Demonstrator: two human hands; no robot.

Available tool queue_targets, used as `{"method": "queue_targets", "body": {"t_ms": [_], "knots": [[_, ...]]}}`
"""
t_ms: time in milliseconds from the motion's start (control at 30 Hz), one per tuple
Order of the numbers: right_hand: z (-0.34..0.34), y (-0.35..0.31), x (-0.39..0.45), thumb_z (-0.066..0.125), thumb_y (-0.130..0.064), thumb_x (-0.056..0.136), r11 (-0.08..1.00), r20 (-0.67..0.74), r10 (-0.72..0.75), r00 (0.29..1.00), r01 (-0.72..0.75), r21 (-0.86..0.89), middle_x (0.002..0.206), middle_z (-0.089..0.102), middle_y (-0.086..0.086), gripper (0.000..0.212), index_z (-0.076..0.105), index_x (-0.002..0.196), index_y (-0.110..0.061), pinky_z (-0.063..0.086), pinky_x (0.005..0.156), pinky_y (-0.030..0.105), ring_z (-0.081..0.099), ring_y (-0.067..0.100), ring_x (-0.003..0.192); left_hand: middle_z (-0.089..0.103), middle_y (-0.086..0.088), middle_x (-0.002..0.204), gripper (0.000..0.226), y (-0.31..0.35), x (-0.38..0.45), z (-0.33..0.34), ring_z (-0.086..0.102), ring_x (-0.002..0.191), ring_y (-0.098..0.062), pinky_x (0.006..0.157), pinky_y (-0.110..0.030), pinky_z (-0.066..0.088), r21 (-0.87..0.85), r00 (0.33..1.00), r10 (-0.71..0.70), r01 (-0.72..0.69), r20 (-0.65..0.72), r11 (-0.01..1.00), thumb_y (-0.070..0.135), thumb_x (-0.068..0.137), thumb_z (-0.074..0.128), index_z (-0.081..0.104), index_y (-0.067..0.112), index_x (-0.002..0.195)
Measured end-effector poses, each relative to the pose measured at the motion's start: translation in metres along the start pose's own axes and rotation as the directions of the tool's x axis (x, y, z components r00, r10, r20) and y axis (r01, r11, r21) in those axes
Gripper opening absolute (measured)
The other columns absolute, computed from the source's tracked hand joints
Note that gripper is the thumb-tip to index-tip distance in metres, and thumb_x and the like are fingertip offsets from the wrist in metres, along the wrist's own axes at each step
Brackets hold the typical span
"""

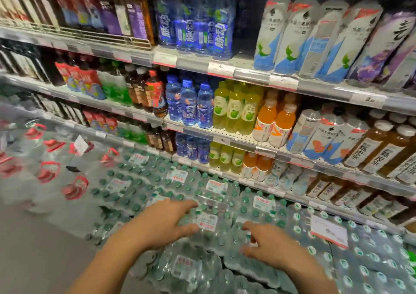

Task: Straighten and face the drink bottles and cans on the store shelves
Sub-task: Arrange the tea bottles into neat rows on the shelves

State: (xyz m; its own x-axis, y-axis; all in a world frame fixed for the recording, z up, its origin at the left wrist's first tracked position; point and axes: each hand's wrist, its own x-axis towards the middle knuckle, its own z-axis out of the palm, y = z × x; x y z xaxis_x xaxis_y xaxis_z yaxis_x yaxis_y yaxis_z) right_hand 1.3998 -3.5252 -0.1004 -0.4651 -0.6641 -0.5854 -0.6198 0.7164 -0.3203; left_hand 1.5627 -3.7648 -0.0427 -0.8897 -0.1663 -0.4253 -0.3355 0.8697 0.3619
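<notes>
Motion blur smears the labels, and your forearms are cut off at the bottom edge. Your left hand [164,222] and right hand [267,244] hover loosely spread, gripping nothing, over shrink-wrapped water packs [211,203], caps upward, below the shelves [247,144].

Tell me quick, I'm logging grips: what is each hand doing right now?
Left hand: open, fingers spread over the shrink-wrapped water bottle packs, holding nothing.
Right hand: fingers loosely curled above the packs; no grip visible, so open.
</notes>
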Motion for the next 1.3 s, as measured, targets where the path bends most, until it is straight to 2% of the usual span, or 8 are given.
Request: {"method": "queue_targets", "body": {"t_ms": [233,367,500,667,767,1000,1133,1300], "knots": [[0.026,-0.123,0.035,0.062,-0.055,0.095,0.999,-0.002,-0.028,1.0,0.028,0.045,0.129,0.063,-0.004,0.061,0.043,0.149,-0.034,0.053,0.096,0.035,0.064,0.015,0.108,0.046,0.017,0.153,0.063,-0.107,-0.056,-0.022,0.048,0.134,-0.003,0.106,-0.026,0.04,-0.043,0.994,0.098,-0.1,-0.041,0.994,0.061,0.099,0.051,0.032,0.04,0.155],[0.013,-0.173,0.048,0.064,-0.053,0.095,0.989,-0.166,-0.073,0.983,0.093,0.116,0.145,0.055,-0.01,0.064,0.04,0.152,-0.035,0.047,0.105,0.029,0.057,0.009,0.125,0.049,0.015,0.151,0.064,-0.158,-0.069,-0.03,0.051,0.132,-0.008,0.106,-0.03,0.043,-0.032,0.998,0.063,-0.063,-0.026,0.997,0.064,0.096,0.052,0.034,0.041,0.154],[-0.049,-0.208,0.066,0.063,-0.051,0.096,0.988,-0.442,-0.137,0.887,0.153,0.0,0.154,0.046,-0.01,0.066,0.037,0.154,-0.032,0.041,0.11,0.03,0.049,0.013,0.136,0.055,0.015,0.146,0.062,-0.187,-0.074,-0.037,0.054,0.125,-0.005,0.11,-0.031,0.043,-0.074,0.999,0.046,-0.048,-0.025,0.996,0.059,0.096,0.055,0.037,0.043,0.153],[-0.159,-0.245,0.121,0.067,-0.04,0.095,0.957,-0.656,-0.283,0.7,0.159,-0.244,0.16,0.039,0.006,0.07,0.039,0.155,-0.017,0.031,0.119,0.036,0.039,0.026,0.146,0.054,0.019,0.147,0.059,-0.217,-0.061,-0.044,0.055,0.126,0.0,0.111,-0.027,0.042,-0.158,0.999,0.033,-0.033,-0.008,0.987,0.062,0.093,0.057,0.041,0.048,0.148],[-0.227,-0.265,0.17,0.066,-0.035,0.094,0.944,-0.732,-0.311,0.606,0.107,-0.313,0.161,0.035,0.015,0.074,0.036,0.156,-0.009,0.032,0.119,0.043,0.036,0.035,0.146,0.054,0.014,0.147,0.063,-0.232,-0.052,-0.054,0.055,0.127,-0.005,0.106,-0.028,0.045,-0.109,1.0,-0.007,0.007,0.0,0.994,0.064,0.095,0.054,0.037,0.043,0.152],[-0.311,-0.286,0.263,0.068,-0.04,0.089,0.887,-0.699,-0.302,0.648,-0.078,-0.456,0.152,0.038,0.02,0.073,0.038,0.147,-0.007,0.041,0.108,0.057,0.036,0.041,0.139,0.057,0.011,0.145,0.069,-0.259,-0.03,-0.104,0.055,0.127,-0.008,0.103,-0.03,0.046,-0.023,0.993,-0.078,0.076,-0.086,0.997,0.071,0.093,0.048,0.036,0.04,0.154],[-0.286,-0.27,0.294,0.069,-0.05,0.085,0.857,-0.693,-0.239,0.68,-0.188,-0.479,0.168,0.009,0.018,0.095,0.023,0.158,-0.01,0.015,0.122,0.063,0.004,0.042,0.155,0.054,0.013,0.146,0.062,-0.275,-0.012,-0.128,0.054,0.127,-0.009,0.104,-0.032,0.045,-0.013,0.987,-0.112,0.111,-0.114,0.994,0.062,0.097,0.052,0.035,0.041,0.153],[-0.277,-0.266,0.306,0.064,-0.059,0.084,0.848,-0.744,-0.243,0.622,-0.236,-0.474,0.169,0.004,0.019,0.1,0.019,0.161,-0.012,0.01,0.123,0.063,-0.002,0.041,0.156,0.048,0.013,0.153,0.062,-0.297,0.016,-0.168,0.051,0.13,-0.006,0.108,-0.029,0.042,-0.032,0.987,-0.08,0.076,-0.139,0.997,0.056,0.099,0.054,0.036,0.037,0.154]]}}
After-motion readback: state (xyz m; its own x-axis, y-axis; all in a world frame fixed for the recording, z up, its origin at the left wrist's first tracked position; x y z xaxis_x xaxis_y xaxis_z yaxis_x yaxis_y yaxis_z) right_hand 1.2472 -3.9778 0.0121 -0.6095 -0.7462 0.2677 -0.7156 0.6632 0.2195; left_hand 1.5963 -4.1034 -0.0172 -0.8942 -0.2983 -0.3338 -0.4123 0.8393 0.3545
